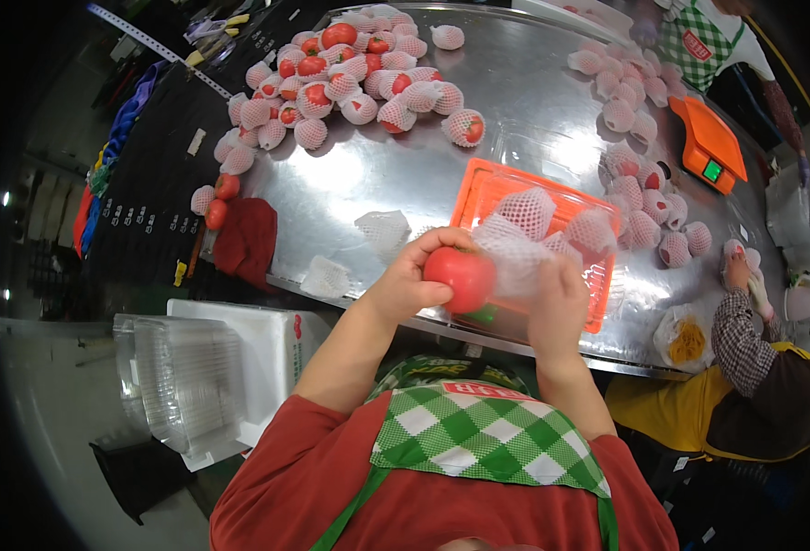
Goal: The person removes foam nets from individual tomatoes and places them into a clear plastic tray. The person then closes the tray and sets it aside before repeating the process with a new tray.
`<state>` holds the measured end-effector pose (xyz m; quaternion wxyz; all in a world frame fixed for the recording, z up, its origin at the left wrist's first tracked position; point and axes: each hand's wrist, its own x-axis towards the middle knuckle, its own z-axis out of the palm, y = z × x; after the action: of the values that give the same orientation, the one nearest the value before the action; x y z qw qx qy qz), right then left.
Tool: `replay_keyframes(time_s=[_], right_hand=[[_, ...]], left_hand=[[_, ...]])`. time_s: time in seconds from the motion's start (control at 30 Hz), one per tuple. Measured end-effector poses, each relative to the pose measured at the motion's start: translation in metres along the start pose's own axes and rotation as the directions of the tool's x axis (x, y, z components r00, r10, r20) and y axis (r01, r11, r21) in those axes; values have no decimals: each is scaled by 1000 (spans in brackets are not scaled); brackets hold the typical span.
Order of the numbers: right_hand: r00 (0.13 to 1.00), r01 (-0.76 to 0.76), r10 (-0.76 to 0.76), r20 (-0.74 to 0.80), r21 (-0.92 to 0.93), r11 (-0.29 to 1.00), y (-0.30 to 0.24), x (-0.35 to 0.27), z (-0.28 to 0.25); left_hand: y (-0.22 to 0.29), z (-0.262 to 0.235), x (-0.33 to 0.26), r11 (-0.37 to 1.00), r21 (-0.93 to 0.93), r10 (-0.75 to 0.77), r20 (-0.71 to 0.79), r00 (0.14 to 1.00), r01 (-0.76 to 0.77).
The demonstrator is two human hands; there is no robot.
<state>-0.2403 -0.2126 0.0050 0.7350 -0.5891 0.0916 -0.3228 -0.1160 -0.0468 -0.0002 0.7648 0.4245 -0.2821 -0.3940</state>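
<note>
My left hand (398, 286) is wrapped round a bare red tomato (464, 280), near the front edge of the metal table. Just to its right, my right hand (556, 317) is closed on a white foam net sleeve (508, 262), both smeared by motion. The sleeve lies against or beside the tomato; I cannot tell whether they touch. Behind my hands stands an orange scale (474, 174) with a clear plastic tray on it. Several foam nets (526, 211) sit in that tray, at least one with something reddish inside. Loose foam nets (385, 231) lie to the left of my left hand.
Several netted tomatoes (339, 69) pile up at the table's far left, others (639, 225) at right. A second orange scale (709, 151) stands far right. Clear trays (184, 376) are stacked low left. One co-worker's hand (738, 268) touches netted fruit; another person stands far right.
</note>
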Motion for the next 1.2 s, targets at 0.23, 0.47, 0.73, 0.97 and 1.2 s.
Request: replay_keyframes(time_s=[0.23,0.47,0.73,0.97,1.2], right_hand=[[850,524,-369,376,-539,659,0,3,10],[962,-229,204,180,134,964,12,11,20],[962,-271,262,72,169,948,10,12,24],[971,-236,230,61,117,965,9,11,24],[998,15,13,64,-427,904,11,9,18]], left_hand=[[-1,24,9,580,811,462,-253,850,-74],[14,36,11,805,589,312,-323,893,-69],[-2,13,13,972,228,130,-334,934,-54],[-2,4,9,936,-350,-106,-353,930,-26],[-1,5,3,999,-35,-31,-256,966,23]])
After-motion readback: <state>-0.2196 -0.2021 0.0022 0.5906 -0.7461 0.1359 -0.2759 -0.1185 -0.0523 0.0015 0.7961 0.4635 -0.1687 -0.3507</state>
